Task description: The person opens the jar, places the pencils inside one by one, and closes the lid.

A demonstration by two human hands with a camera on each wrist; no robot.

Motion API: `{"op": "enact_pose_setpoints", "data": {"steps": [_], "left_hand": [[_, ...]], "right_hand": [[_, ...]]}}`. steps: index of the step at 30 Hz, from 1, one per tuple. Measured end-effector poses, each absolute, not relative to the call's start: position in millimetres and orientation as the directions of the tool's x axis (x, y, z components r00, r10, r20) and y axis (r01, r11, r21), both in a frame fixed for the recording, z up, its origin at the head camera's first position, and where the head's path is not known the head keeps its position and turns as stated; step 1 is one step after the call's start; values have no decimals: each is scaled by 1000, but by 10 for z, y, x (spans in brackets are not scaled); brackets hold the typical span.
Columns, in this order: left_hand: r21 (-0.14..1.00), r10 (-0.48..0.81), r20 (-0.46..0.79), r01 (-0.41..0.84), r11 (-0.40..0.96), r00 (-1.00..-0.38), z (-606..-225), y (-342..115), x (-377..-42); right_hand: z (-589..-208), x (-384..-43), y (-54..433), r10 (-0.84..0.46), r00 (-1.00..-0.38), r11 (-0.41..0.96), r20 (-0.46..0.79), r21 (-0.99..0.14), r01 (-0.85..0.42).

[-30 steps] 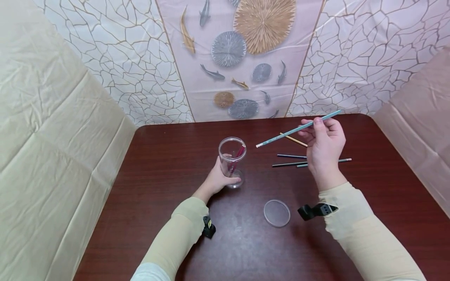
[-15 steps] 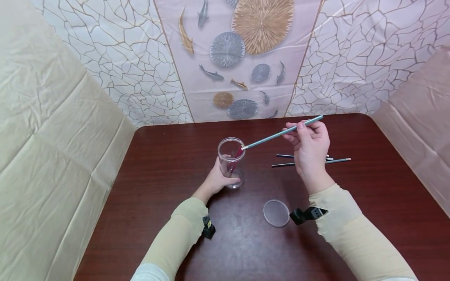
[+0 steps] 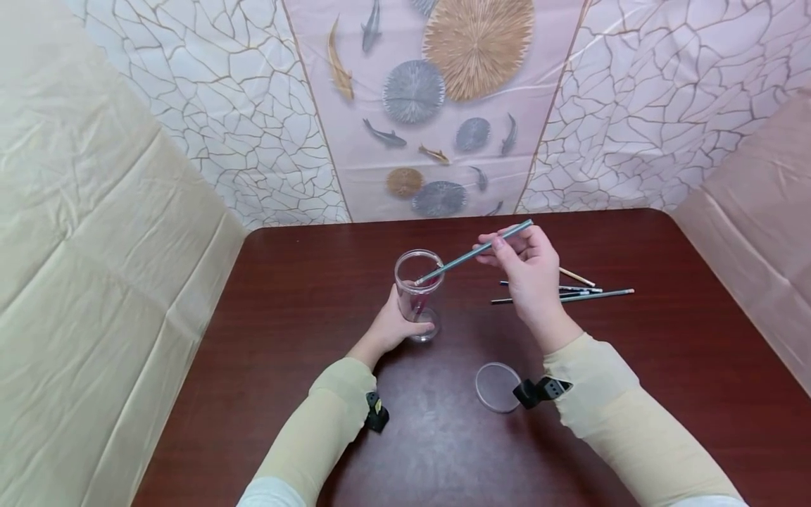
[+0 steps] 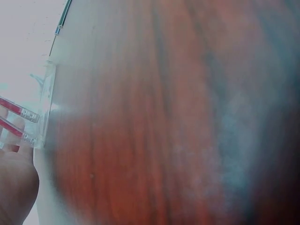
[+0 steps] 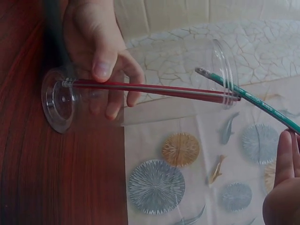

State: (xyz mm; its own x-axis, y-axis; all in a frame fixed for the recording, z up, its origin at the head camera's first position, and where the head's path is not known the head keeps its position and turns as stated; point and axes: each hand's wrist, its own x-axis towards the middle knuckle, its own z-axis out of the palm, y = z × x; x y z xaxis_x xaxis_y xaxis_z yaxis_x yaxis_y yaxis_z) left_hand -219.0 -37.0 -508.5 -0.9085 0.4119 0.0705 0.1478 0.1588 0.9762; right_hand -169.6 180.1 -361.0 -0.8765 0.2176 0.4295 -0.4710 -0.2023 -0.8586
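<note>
A tall clear plastic cup (image 3: 418, 271) stands upright on the table, and my left hand (image 3: 393, 320) grips its side with fingers wrapped round behind it. Red pencils (image 5: 154, 90) lean inside the cup, eraser ends down. Between thumb and fingers of my right hand (image 3: 531, 278) is a teal pencil (image 3: 472, 253), held slantwise. Its eraser end (image 5: 202, 71) is just inside the cup's mouth, and its shaft crosses the rim. In the left wrist view only part of my left hand (image 4: 16, 180) shows, beside the red pencils (image 4: 18, 108).
A round clear lid (image 3: 497, 387) lies on the dark wooden table (image 3: 285, 303), close to the right wrist camera. Several loose pencils (image 3: 595, 294), dark, teal and tan, lie behind my right hand. A patterned cloth (image 3: 437, 162) hangs behind the table.
My right hand has moved left with the teal pencil, bringing its eraser end from beside the cup to inside the mouth. My left hand and the cup have stayed put.
</note>
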Motion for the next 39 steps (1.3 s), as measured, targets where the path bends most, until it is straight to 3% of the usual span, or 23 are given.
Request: {"op": "enact_pose_setpoints", "data": {"steps": [15,23,30,33,39], "left_hand": [[970,394,87,167,175,-915,-5078,-365,-2176],[963,381,60,154,219,-923,-5063,-365,-2173],[964,398,36,137,228,-917,-4854,-374,-2081],[961,411,19,130,243,-911,-4685,-380,-2003],[956,406,18,135,262,-914,-4705,-378,-2012]], "right_hand": [[-3605,-1684,1721,166,-882,-184,440,-865,-466],[-3629,-1687,1686,134,-848,-157,513,-834,-529],[-3655,-1683,1699,130,-830,7,542,-838,-546],[-3646,-1683,1697,161,-830,38,534,-844,-535],[-3620,-1685,1687,223,-831,59,509,-858,-510]]}}
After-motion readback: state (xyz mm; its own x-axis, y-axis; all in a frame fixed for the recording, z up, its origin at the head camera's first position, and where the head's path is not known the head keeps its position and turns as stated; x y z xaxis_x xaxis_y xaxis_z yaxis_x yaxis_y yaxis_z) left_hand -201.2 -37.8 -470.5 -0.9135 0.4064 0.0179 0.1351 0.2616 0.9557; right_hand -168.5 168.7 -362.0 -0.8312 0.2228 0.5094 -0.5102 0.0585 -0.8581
